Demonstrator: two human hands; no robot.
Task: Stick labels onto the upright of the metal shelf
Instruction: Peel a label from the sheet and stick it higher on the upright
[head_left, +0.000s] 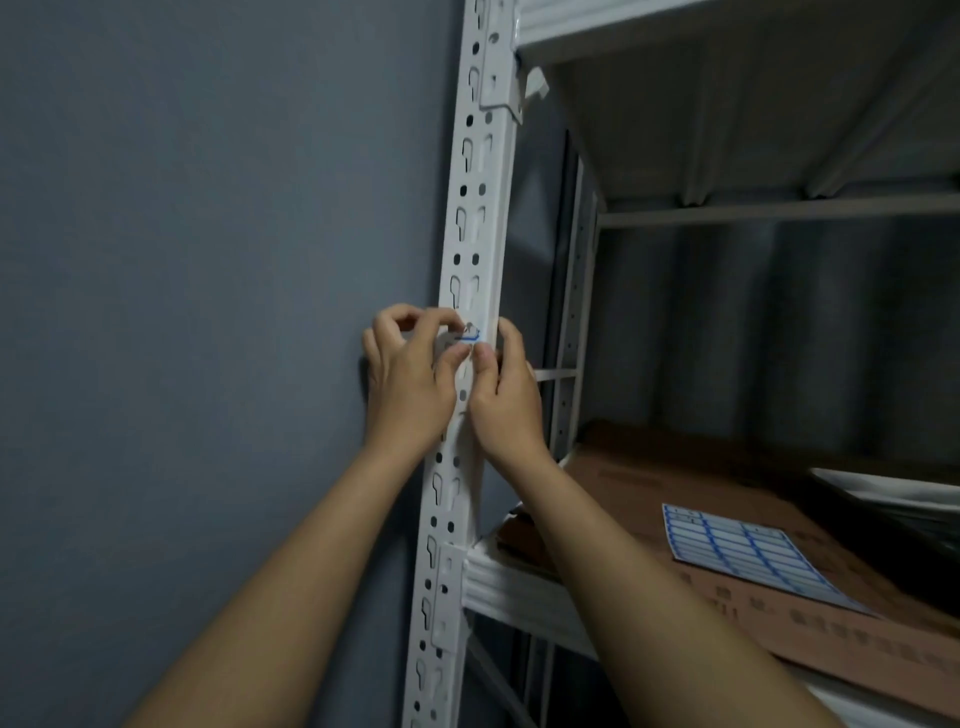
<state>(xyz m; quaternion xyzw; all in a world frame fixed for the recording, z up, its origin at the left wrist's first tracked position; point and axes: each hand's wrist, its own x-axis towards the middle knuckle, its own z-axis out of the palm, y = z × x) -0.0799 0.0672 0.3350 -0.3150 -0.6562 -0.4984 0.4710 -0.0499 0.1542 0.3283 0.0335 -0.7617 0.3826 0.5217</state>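
Both hands, left hand (410, 384) and right hand (506, 397), pinch a small blue-edged white label (469, 336) against the white perforated metal upright (480, 218); sticking is under way. Next, probably, pressing it flat.

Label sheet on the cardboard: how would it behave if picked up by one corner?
The label sheet looks thin and lies flat on the cardboard, so it would probably droop. Likely very light. Its overhanging corner should make lifting easy.
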